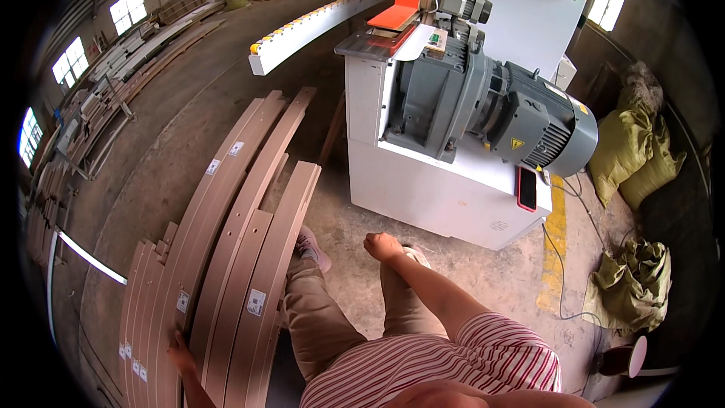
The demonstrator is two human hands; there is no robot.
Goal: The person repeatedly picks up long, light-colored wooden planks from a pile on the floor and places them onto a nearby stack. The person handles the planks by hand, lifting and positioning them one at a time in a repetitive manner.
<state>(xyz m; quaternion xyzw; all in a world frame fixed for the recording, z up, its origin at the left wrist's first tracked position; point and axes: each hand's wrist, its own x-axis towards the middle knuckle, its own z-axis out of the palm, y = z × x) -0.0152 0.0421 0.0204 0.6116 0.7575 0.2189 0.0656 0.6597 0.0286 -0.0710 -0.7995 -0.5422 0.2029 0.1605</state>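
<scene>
Long brown planks [226, 234] with small holes and white labels [257, 301] lie stacked side by side to my left. My left hand [180, 353] rests on one of the planks near the lower edge of the view, its fingers laid against the surface rather than wrapped around it. In front of my right leg, my right hand [383, 247] hangs with curled fingers, and no object shows in it. It is apart from the planks and from the white machine base [423, 193] ahead.
Grey motors [540, 117] sit on the machine, with a phone [526, 188] on its near corner. A white roller conveyor [310, 26] extends at the back. Yellow-green sacks [630, 140] and a cable [560, 272] lie on the right. More boards [143, 45] are piled far left.
</scene>
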